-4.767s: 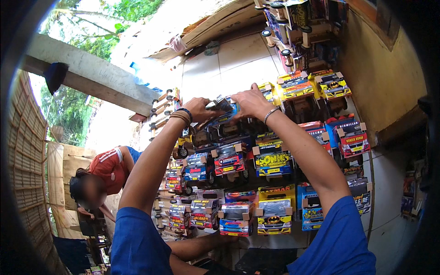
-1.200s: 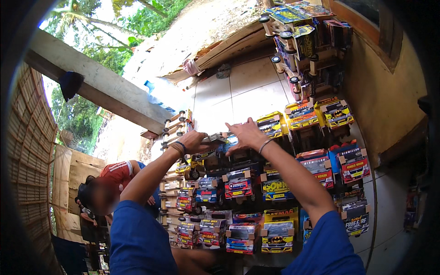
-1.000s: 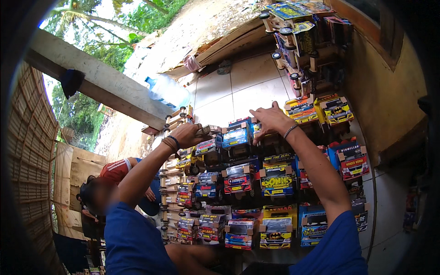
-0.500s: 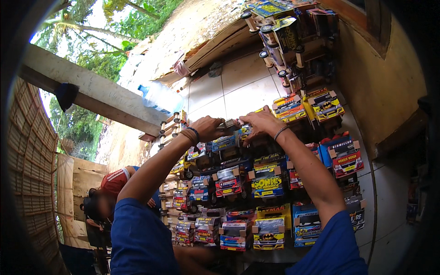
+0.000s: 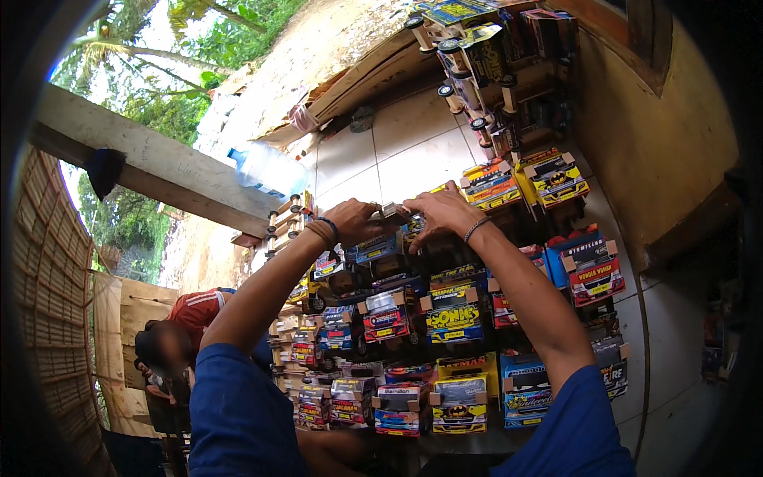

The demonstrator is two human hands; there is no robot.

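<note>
Both my hands are raised over the far rows of toy trucks. My left hand [image 5: 350, 222] has its fingers closed round a small grey-brown piece [image 5: 389, 212], whose exact kind I cannot make out. At the piece's right end are the fingertips of my right hand [image 5: 442, 213], with that thumb pointing down. Just below my hands stands a blue toy truck [image 5: 377, 251]. Nearer to me are a blue and yellow toy truck [image 5: 453, 314] and a red, white and blue one [image 5: 387, 316], all with bright printed fronts.
More toy trucks [image 5: 459, 405] fill the near rows. A stack of trucks with wheels showing [image 5: 477, 83] stands at the far right by the wall [image 5: 660, 143]. A clear water jug [image 5: 270, 168] is at the far left, beside a beam [image 5: 159, 159]. A person in red [image 5: 199, 314] is at the left.
The view has shifted slightly, so the trucks and the jug appear a little further left. My hands stay together at the small piece, with little change in their grip.
</note>
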